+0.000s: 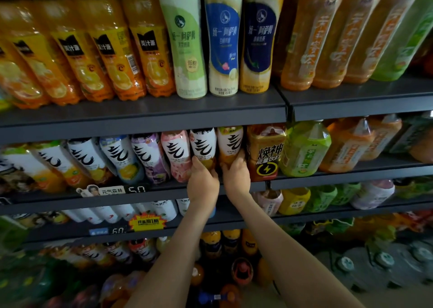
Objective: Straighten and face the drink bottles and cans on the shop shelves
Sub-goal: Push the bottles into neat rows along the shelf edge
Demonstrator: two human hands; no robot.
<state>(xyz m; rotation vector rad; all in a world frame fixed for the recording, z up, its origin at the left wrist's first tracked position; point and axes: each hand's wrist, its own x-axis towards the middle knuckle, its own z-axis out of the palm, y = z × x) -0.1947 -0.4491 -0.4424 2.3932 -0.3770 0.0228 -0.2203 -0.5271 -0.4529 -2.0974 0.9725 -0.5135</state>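
Note:
A row of sparkling-water bottles with white labels and black brush characters stands on the second shelf (140,196). My left hand (202,181) grips the lower part of one white-labelled bottle (203,143). My right hand (236,174) grips the base of the neighbouring yellow-orange bottle (230,141). Both labels face forward. An orange energy-drink bottle (267,153) with a lightning mark stands just right of my right hand.
The top shelf (164,113) carries orange juice bottles (112,57), three milk-tea bottles (222,38) and tea bottles (328,38). Green and orange tea bottles (304,148) fill the right bay. Lower shelves hold more bottles; large water jugs (386,265) sit at the bottom right.

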